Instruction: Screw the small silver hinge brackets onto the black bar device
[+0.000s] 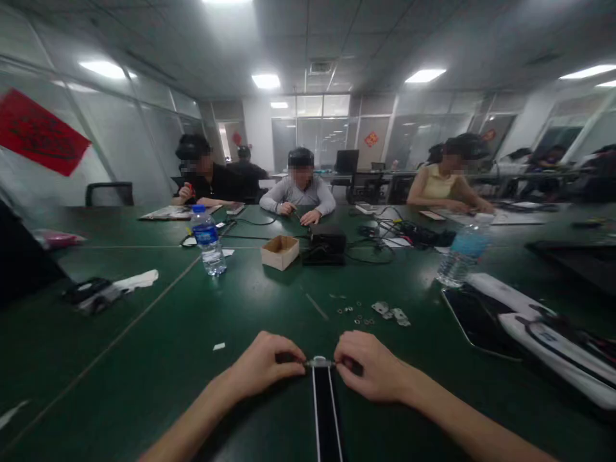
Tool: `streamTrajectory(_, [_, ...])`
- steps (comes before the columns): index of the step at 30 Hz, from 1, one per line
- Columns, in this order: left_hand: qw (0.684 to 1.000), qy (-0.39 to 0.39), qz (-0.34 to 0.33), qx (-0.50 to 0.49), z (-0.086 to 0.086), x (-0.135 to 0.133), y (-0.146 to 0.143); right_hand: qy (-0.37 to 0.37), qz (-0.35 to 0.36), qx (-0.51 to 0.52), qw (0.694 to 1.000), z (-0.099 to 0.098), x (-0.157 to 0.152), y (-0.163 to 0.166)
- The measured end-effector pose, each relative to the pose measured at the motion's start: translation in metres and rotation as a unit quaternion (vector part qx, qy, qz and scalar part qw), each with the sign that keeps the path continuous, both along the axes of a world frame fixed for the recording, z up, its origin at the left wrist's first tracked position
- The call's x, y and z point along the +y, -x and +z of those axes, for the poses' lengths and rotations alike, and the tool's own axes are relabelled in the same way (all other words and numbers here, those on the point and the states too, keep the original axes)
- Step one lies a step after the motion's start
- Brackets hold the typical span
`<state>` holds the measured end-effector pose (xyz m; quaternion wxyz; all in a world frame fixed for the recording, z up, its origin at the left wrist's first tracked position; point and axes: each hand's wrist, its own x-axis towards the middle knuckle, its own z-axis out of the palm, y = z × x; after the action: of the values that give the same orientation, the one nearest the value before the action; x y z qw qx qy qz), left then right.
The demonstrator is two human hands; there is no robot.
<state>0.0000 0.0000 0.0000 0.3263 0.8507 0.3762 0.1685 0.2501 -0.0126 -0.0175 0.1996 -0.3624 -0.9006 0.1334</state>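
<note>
A long black strip with white edges (326, 410) lies on the green table, running toward me. Across its far end sits a small silver metal fitting (320, 362) with thin ends sticking out at both sides. My left hand (264, 362) pinches the left end between thumb and fingers. On the other side, my right hand (368, 366) has its fingers closed on the right end. The fingertips cover the tips of the fitting. Beyond my right hand lie several small rings (359, 319) and several silver metal plates (391, 312).
An open cardboard box (280, 253) stands ahead beside a black device (325, 244). Water bottles stand at left (208, 244) and right (462, 253). A phone-like black slab (481, 324) and white tools (553, 350) lie right. Tangled cables (409, 232) and several people are across the table.
</note>
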Motion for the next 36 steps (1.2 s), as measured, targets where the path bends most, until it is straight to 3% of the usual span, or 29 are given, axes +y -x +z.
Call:
streamTrajectory(10, [0.999, -0.027, 0.031, 0.010, -0.0065, -0.0071, -0.0074, 0.012, -0.004, -0.011, 1.000, 0.0027, -0.0039, -0.0007])
streamTrajectory(36, [0.997, -0.072, 0.014, 0.027, -0.0088, -0.0076, -0.0068, 0.020, -0.001, -0.015, 1.000, 0.0009, -0.0025, -0.0014])
